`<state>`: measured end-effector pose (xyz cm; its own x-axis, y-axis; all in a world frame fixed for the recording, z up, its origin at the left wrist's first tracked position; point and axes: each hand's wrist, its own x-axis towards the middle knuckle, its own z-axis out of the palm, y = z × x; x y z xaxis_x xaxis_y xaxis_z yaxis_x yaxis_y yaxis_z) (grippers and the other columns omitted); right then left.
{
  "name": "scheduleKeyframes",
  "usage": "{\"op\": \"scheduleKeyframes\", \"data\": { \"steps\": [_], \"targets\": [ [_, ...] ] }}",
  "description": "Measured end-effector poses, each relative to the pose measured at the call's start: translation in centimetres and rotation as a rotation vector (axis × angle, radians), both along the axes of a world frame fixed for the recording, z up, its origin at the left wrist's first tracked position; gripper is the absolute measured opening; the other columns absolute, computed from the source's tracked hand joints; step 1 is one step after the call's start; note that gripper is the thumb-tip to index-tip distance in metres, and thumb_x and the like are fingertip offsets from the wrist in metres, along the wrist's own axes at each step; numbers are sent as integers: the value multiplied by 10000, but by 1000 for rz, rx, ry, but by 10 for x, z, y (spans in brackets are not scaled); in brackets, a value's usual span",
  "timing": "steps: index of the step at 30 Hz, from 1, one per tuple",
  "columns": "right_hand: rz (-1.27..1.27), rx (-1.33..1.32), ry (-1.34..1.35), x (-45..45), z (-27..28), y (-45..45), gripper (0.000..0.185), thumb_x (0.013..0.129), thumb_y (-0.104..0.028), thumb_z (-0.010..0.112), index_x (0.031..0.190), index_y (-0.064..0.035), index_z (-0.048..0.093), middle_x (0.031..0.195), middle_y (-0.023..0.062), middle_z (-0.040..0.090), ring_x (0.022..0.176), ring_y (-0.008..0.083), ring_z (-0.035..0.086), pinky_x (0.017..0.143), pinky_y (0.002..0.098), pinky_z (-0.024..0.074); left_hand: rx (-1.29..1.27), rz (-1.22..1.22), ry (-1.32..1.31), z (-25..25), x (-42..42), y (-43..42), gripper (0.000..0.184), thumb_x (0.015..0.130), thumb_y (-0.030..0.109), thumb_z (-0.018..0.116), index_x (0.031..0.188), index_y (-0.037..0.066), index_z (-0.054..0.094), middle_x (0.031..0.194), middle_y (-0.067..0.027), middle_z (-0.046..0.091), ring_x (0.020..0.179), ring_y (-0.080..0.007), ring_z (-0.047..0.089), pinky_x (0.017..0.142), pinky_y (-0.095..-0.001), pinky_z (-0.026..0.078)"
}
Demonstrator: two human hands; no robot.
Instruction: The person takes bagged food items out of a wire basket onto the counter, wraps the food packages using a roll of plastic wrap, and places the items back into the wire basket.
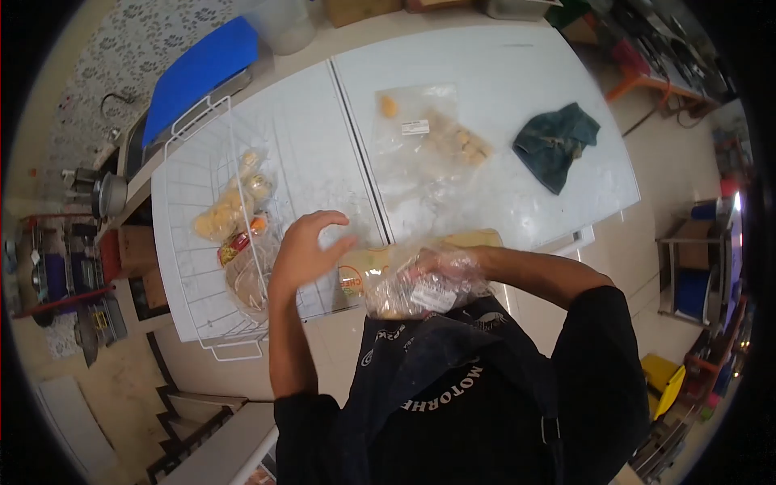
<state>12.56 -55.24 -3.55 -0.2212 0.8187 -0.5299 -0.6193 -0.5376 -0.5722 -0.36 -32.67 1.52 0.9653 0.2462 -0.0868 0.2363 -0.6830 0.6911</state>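
My left hand is raised just right of the wire basket, its fingers curved and apart with nothing between them. My right hand grips a clear plastic bag with a white label, close against my apron. Crinkled plastic partly covers the right fingers, and the bag's contents are hard to make out. Behind this bag lies a yellow printed package at the near edge of the white lidded surface. Farther back rests another clear labelled bag holding a few yellowish pieces.
Bags of yellowish food and a red-and-yellow packet sit in the wire basket at left. A dark green cloth lies on the right. At the back left stand a blue panel and a translucent container.
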Motion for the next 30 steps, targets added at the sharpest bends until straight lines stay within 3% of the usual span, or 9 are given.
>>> {"op": "scheduleKeyframes", "data": {
  "steps": [3,5,11,13,16,18,22,27,30],
  "targets": [
    [-55,-141,182,20,2,4,323,916,-230,582,1127,14,557,974,111,635,890,208,631,779,359,545,331,-483,-140,66,-21,-47,358,760,140,650,1108,60,620,1290,-132,543,1159,-293,545,985,-429,417],
    [-139,-290,296,21,25,14,301,935,-243,550,1066,28,559,940,146,638,829,257,644,774,463,563,524,-490,-269,46,-19,-76,322,777,113,614,1090,39,624,1246,-127,572,1108,-277,572,951,-428,430],
    [-258,-322,266,16,8,26,267,941,-217,501,1006,20,604,854,155,648,658,236,640,735,412,561,599,-305,-492,-16,-19,-89,294,762,145,585,1026,26,638,1068,-78,643,808,-177,588,684,-343,443],
    [487,126,-1082,56,6,20,340,885,-319,618,973,10,611,887,125,654,656,187,639,599,352,556,555,-307,-467,-21,-23,-92,293,724,142,600,990,29,644,1006,-72,651,725,-166,567,612,-322,419],
    [-2,-185,-1095,103,37,-12,406,830,-339,704,1010,12,609,932,132,651,701,164,643,546,265,536,517,-314,-453,-24,-29,-89,295,680,135,615,955,33,647,938,-62,648,673,-166,543,564,-312,389],
    [-44,167,-1447,97,67,-29,487,781,-301,753,1146,-36,570,1148,142,603,945,213,637,701,324,552,524,-305,-448,-23,-33,-93,305,662,133,619,950,35,645,914,-52,642,672,-168,543,560,-309,382],
    [450,652,-1610,33,73,-32,719,695,-221,798,1312,-93,451,1385,146,438,1269,302,450,1040,442,378,544,-292,-453,-15,-19,-94,310,634,101,630,938,39,644,925,-55,644,674,-172,544,557,-311,375],
    [119,713,-1324,16,15,-35,525,718,-62,684,1221,-40,536,1152,186,590,1069,260,589,1020,430,388,498,-213,-449,-11,-17,-94,353,624,76,652,976,59,638,949,-83,651,694,-219,553,631,-325,448],
    [314,150,-679,17,31,-31,425,771,-84,631,1182,-7,555,1129,162,603,1027,212,586,941,348,428,157,-344,-85,0,-17,-81,326,734,85,645,1058,66,625,984,-115,659,762,-248,608,685,-357,487]
  ]
}}
